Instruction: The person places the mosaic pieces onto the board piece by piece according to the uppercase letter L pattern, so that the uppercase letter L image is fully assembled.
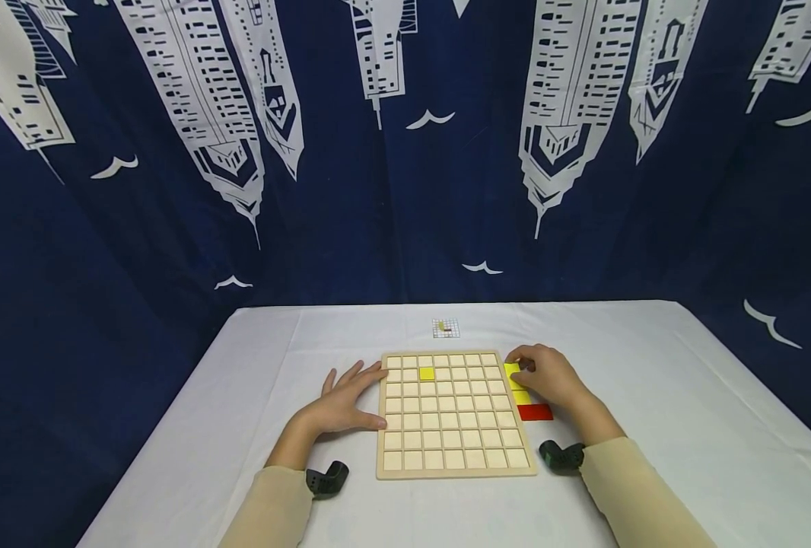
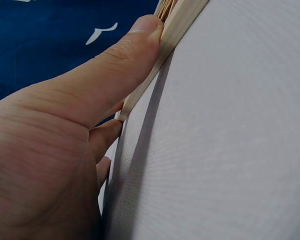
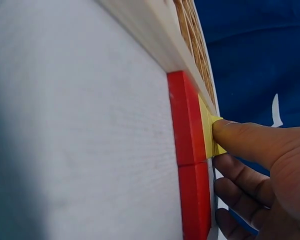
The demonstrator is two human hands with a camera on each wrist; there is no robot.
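Observation:
A wooden grid board (image 1: 456,477) lies on the table, with one yellow square tile (image 1: 427,374) in a cell of its second row from the far side. My left hand (image 1: 340,407) rests along the board's left edge, fingers spread and thumb tip on the rim. Beside the board's right edge, my right hand (image 1: 549,373) pinches a yellow tile (image 3: 220,149) between thumb and fingers. Other yellow tiles (image 1: 521,397) lie in line along that edge. Two red tiles (image 3: 187,120) sit end to end at the near end of the yellow ones.
A small printed grid card (image 1: 446,328) lies beyond the board's far edge. White cloth covers the table (image 1: 241,365), and a dark blue patterned curtain (image 1: 392,213) hangs behind it. A dark wrist device (image 1: 328,480) is worn on the left arm, and another device (image 1: 561,457) on the right.

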